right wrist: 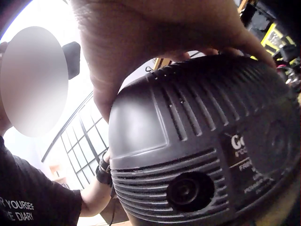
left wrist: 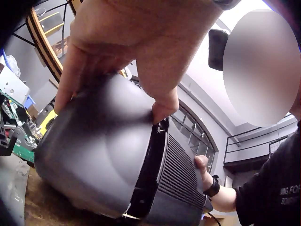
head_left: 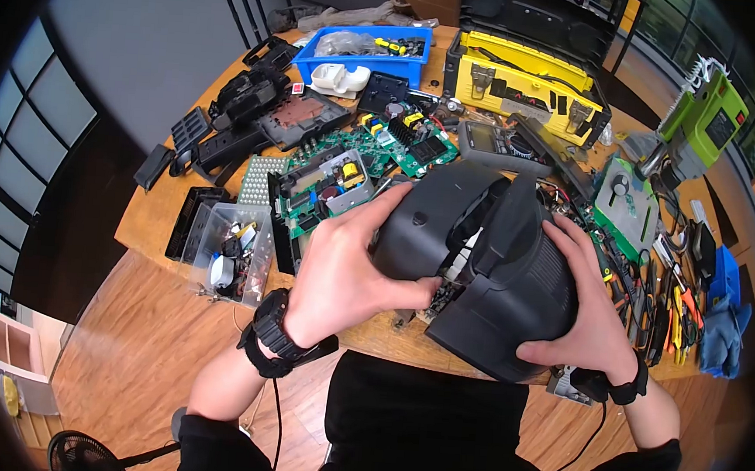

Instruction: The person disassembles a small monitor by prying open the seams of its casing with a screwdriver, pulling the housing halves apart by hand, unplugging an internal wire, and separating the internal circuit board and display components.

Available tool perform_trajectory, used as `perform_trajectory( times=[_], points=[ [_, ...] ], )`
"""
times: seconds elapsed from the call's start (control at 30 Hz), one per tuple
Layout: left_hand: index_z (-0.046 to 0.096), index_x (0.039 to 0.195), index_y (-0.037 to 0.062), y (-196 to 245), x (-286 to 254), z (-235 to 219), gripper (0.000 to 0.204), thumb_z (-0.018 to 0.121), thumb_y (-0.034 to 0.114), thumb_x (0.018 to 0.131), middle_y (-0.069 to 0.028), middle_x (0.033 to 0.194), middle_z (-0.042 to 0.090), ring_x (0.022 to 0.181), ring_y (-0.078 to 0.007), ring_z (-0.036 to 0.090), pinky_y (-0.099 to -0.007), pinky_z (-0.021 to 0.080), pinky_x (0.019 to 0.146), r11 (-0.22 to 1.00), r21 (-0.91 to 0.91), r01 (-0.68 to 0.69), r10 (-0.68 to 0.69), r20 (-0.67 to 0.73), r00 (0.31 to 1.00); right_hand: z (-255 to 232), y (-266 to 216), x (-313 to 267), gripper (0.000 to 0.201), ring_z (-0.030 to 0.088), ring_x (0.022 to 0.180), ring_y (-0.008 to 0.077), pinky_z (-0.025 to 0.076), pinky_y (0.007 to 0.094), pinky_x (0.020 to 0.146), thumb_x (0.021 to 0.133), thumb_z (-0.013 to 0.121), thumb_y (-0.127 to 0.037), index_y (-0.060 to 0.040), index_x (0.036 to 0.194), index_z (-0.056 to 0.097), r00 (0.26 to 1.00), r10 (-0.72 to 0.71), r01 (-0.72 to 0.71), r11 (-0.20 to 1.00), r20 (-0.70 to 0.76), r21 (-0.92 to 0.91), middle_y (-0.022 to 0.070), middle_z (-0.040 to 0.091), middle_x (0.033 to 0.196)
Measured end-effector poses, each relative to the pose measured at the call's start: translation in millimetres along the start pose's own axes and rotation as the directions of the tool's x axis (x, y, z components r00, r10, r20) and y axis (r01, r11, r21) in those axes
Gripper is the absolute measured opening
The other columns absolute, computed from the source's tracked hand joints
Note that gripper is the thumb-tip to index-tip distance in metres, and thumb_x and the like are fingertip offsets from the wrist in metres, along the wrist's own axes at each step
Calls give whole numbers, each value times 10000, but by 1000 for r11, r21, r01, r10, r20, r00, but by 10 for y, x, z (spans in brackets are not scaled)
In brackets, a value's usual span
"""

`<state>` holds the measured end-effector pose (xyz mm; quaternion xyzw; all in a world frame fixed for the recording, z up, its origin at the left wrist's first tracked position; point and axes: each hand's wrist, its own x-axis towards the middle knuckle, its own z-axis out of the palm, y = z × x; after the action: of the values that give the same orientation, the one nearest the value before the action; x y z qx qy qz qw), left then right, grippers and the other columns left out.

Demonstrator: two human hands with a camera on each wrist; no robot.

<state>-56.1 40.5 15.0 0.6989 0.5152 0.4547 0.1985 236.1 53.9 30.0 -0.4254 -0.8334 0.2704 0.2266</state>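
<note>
A bulky black plastic appliance housing stands tilted at the table's front edge, parted by a gap with pale and metallic parts inside. My left hand [head_left: 337, 272] grips its smooth rounded shell [left wrist: 99, 141], fingers over the far side and thumb tip in at the gap. Around the ribbed shell [head_left: 521, 311] on the other side my right hand [head_left: 597, 316] is spread, its thumb near the bottom edge and fingers along the vent slots. In the right wrist view this ribbed shell [right wrist: 188, 127] shows a round recess [right wrist: 186, 190] and a partly hidden printed label [right wrist: 244, 165].
Green circuit boards [head_left: 423, 151] lie behind the housing. A clear bin [head_left: 253, 266] of small parts stands at the left, a blue bin [head_left: 363, 64] and yellow toolbox [head_left: 527, 97] at the back. Pliers and screwdrivers [head_left: 678, 318] crowd the right, by a green stand [head_left: 625, 205].
</note>
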Motion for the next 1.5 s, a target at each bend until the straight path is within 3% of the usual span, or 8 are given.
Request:
perform_trajectory(
  times=[0.23, 0.3, 0.67, 1.07, 1.13, 1.23, 1.37, 1.5],
  points=[
    [635, 1145, -47, 198, 140, -62, 684, 819, 279, 572, -225, 867, 693, 791, -366, 691, -375, 546, 721, 997, 73, -5, 3, 22, 1000, -91, 196, 92, 1124, 314, 1430, 359, 281, 436, 1154, 494, 898, -259, -105, 1481, 384, 996, -77, 75, 996, 34, 47, 176, 295, 1539],
    [585, 1242, -99, 275, 170, -95, 776, 842, 206, 576, -196, 972, 721, 828, -177, 705, -292, 539, 784, 992, 77, 100, -108, 104, 989, -91, 251, 105, 1124, 312, 1436, 346, 271, 431, 1160, 488, 892, -253, -103, 1482, 389, 998, -63, 60, 990, 21, 129, 168, 308, 1541],
    [609, 1180, -54, 259, 279, -118, 685, 802, 258, 601, -208, 855, 707, 777, -307, 709, -333, 541, 762, 989, 132, 63, -77, 108, 991, -173, 246, 239, 1107, 345, 1420, 317, 240, 400, 1171, 545, 873, -457, -47, 1464, 409, 999, 13, -24, 976, 50, 215, 172, 371, 1503],
    [413, 1427, -5, 78, 68, -186, 1001, 883, 401, 642, -252, 1368, 501, 1223, -379, 541, -438, 486, 959, 994, 66, 83, -95, 211, 973, -184, 277, 266, 1116, 357, 1416, 326, 246, 409, 1170, 528, 870, -465, -31, 1455, 426, 999, 16, -23, 977, 37, 214, 183, 397, 1499],
    [364, 1460, 1, 15, 9, -202, 1115, 902, 435, 586, -283, 1474, 361, 1383, -441, 346, -486, 362, 1109, 947, 173, -270, 235, 199, 951, -211, 291, 278, 1119, 356, 1417, 326, 244, 411, 1171, 528, 871, -465, -30, 1457, 424, 999, 4, -13, 980, 41, 198, 186, 395, 1500],
    [368, 1458, 4, 11, 6, -210, 1209, 904, 455, 472, -296, 1517, 282, 1431, -469, 237, -533, 239, 1178, 752, 415, -512, 327, 440, 837, -216, 301, 276, 1121, 352, 1420, 325, 240, 413, 1173, 529, 869, -465, -30, 1460, 421, 999, -7, -3, 982, 50, 187, 189, 392, 1503],
    [381, 1450, 14, -79, 16, -154, 1149, 868, 387, 478, -298, 1518, 279, 1421, -466, 271, -567, 233, 1178, 556, 545, -627, 406, 480, 778, -208, 316, 265, 1125, 346, 1425, 323, 235, 413, 1176, 533, 864, -473, -36, 1468, 415, 998, -23, 12, 981, 55, 194, 193, 383, 1507],
    [386, 1448, 10, -54, 123, -154, 1108, 862, 340, 503, -305, 1491, 311, 1389, -466, 332, -551, 304, 1149, 610, 463, -643, 423, 495, 759, -219, 342, 271, 1129, 344, 1426, 315, 235, 414, 1176, 538, 863, -488, -42, 1472, 411, 998, -24, 12, 980, 58, 201, 182, 376, 1514]
  ],
)
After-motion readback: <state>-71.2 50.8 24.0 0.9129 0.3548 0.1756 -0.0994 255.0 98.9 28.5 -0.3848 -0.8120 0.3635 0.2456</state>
